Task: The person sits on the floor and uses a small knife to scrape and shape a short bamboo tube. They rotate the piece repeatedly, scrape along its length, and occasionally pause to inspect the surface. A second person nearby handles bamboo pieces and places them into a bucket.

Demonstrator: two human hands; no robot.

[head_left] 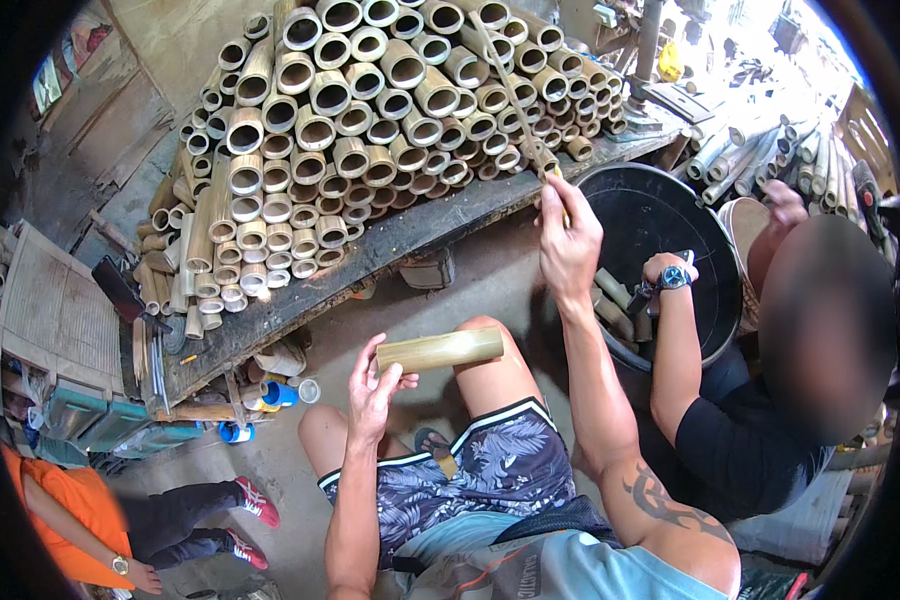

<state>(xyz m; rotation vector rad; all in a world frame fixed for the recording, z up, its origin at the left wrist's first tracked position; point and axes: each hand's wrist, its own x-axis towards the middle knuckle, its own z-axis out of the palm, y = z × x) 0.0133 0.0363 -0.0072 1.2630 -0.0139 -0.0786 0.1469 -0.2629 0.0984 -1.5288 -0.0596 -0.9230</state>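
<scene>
Bamboo tube (440, 351) lies crosswise above the knees, gripped at its left end by the left hand (375, 385), while the right hand (567, 240), raised well above, pinches a thin bamboo strip (510, 95).

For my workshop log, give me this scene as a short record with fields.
left hand: left hand grips a short bamboo tube by one end, held level
right hand: right hand raised, fingers pinching a thin bamboo strip
behind: bamboo stack on a workbench
right side: a seated person's hand over a black tub
</scene>
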